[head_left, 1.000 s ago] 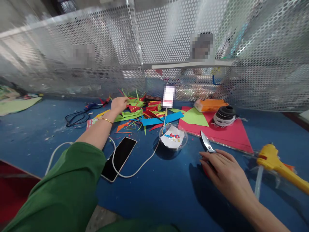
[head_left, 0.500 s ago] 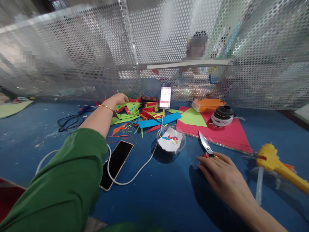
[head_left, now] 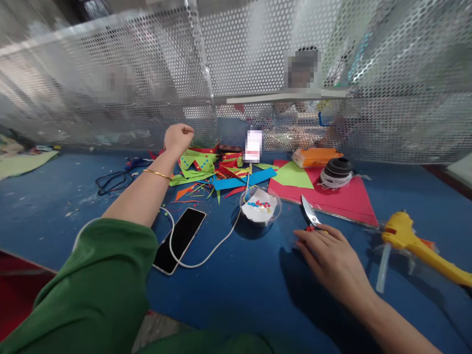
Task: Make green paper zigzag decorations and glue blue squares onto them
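Note:
My left hand (head_left: pixel 179 136) is raised above the far side of the table, its fingers curled closed. Whether anything small is between them is hidden. Below and to its right stands a green zigzag paper crown (head_left: pixel 199 162) with blue and red dots, apart from the hand. My right hand (head_left: pixel 328 250) is closed over the handles of a pair of scissors (head_left: pixel 310 210), whose blades point away from me. Most of the handles are under my fingers. Left of the scissors, a clear plastic bowl (head_left: pixel 278 212) holds white paper (head_left: pixel 254 214) with small red and blue paper bits.
Paper scraps and a blue paper strip (head_left: pixel 230 183) lie mid-table. A phone (head_left: pixel 179 243) with a white cable (head_left: pixel 217 246) lies near my left arm. Red card (head_left: pixel 348 204), a black spool (head_left: pixel 336 170) and a yellow glue gun (head_left: pixel 400 231) are rightward. Perforated metal mesh (head_left: pixel 243 59) rises behind.
My left hand has lifted up and slightly left, away from the green paper crown, which stays on the table. My right hand remains at the scissors. The view has shifted slightly.

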The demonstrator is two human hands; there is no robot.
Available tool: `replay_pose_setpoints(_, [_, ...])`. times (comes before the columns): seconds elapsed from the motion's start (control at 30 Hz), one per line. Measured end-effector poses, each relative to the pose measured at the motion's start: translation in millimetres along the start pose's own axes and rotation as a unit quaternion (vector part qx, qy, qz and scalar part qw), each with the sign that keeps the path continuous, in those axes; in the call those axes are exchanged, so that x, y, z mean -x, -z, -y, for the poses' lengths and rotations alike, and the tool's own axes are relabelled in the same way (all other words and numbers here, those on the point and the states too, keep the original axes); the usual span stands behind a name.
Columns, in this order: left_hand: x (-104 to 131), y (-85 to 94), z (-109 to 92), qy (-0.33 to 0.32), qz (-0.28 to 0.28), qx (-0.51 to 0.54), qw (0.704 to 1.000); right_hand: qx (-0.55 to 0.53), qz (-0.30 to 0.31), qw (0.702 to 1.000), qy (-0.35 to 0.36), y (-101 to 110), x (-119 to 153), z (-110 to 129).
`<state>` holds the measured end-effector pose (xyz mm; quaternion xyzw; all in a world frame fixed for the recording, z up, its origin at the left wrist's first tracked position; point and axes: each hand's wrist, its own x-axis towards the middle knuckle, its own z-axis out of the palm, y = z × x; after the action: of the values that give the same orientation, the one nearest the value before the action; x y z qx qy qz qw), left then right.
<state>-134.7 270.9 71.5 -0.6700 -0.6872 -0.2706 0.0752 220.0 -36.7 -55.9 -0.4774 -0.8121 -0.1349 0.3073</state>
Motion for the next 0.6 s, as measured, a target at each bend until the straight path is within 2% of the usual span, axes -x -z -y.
replay_pose_setpoints(0.07, [20, 8.3, -26, -0.051, -0.027, 0.090, 0.994, -0.014, -0.001, 1.000, -0.001, 2, -1, 1])
replay_pose_setpoints(0.17, [59, 15.9, -65, -0.121, 0.012, 0.162, 0.979, -0.039, 0.000, 0.999, -0.009, 5, -2, 4])
replay_pose_setpoints(0.23, [84, 15.6, -83, -0.149, 0.041, 0.148, 0.977, -0.041, -0.005, 0.999, -0.012, 8, -2, 5])
replay_pose_setpoints(0.3, [103, 10.2, -92, -0.185, 0.070, 0.099, 0.975, -0.029, -0.014, 0.999, -0.013, 9, -1, 5])
replay_pose_setpoints(0.43, [112, -12.8, -103, -0.249, 0.211, 0.060, 0.943, -0.009, -0.025, 1.000, -0.008, 10, -2, 4])
replay_pose_setpoints(0.5, [109, -27.1, -114, -0.264, 0.248, 0.059, 0.930, -0.008, -0.024, 1.000, -0.003, 10, -2, 5])
replay_pose_setpoints(0.6, [102, -48.4, -144, -0.287, 0.290, 0.065, 0.911, -0.010, -0.015, 1.000, -0.003, 9, -2, 8])
